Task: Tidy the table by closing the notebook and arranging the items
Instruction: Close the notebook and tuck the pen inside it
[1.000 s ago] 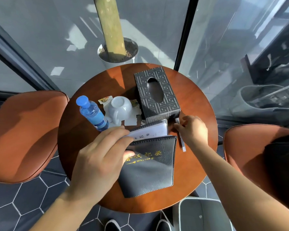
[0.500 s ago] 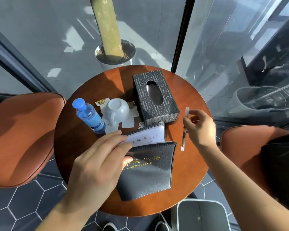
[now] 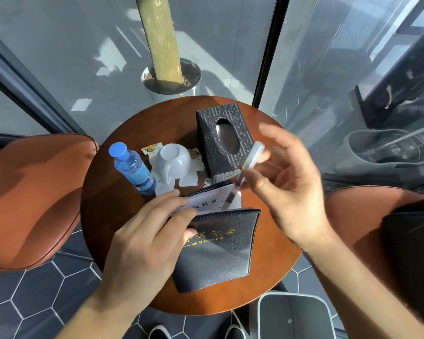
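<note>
Grained leather notebook (image 3: 220,250), one, is pinched ajar by the left hand (image 3: 142,243), while the right hand (image 3: 291,187), fingers splayed, pinches one slim pen (image 3: 253,157).

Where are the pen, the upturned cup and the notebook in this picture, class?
pen (image 3: 253,155): head view, on its clear upper end.
cup (image 3: 173,156): head view, on its upturned base.
notebook (image 3: 220,253): head view, on its black front cover.

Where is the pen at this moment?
Head view, right of centre: the pen is pinched in the right hand above the table, slanting in front of the tissue box, its lower tip over the white page of the notebook.
</note>
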Available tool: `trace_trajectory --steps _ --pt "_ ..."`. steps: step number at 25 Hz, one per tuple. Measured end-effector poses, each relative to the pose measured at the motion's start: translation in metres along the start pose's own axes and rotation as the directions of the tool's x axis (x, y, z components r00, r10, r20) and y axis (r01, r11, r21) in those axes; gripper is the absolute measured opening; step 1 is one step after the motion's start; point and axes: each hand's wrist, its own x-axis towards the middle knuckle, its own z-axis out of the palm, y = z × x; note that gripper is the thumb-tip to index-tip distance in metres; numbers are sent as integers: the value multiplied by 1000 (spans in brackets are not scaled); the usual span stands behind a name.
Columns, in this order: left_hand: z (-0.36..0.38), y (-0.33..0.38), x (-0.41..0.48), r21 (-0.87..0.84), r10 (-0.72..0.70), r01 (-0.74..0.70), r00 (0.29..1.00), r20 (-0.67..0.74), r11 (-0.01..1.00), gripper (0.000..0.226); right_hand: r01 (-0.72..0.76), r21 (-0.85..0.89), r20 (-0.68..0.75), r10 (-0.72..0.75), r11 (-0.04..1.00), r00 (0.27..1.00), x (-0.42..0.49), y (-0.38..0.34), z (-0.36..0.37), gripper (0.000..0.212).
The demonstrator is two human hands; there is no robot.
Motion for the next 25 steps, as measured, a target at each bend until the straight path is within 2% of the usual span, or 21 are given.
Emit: trace_trajectory --steps 3,6,10,14,18,22,25 --pt "2 0 -1 0 1 -1 1000 -20 1000 19 -77 -15 68 78 997 995 -3 2 7 45" --pt "5 -1 -2 -10 -5 5 999 -32 1000 18 -144 -70 70 149 987 986 0 -1 12 36" --pt "8 1 -4 -71 -57 54 997 -44 996 22 -209 -203 125 237 957 964 5 -11 18 15" --pt "11 4 -7 -105 -140 132 987 -80 986 26 -296 -400 146 379 867 914 12 -18 22 10" --pt "12 5 -11 -101 -143 132 984 -105 986 25 -139 -624 257 370 769 893 20 -24 31 9" --pt "11 5 -12 -92 -134 125 986 -103 988 24 -184 -691 154 391 699 907 20 -25 33 8" --pt "11 4 -10 -82 -147 139 983 -108 987 26 -140 -715 213 404 685 889 18 -26 39 9"
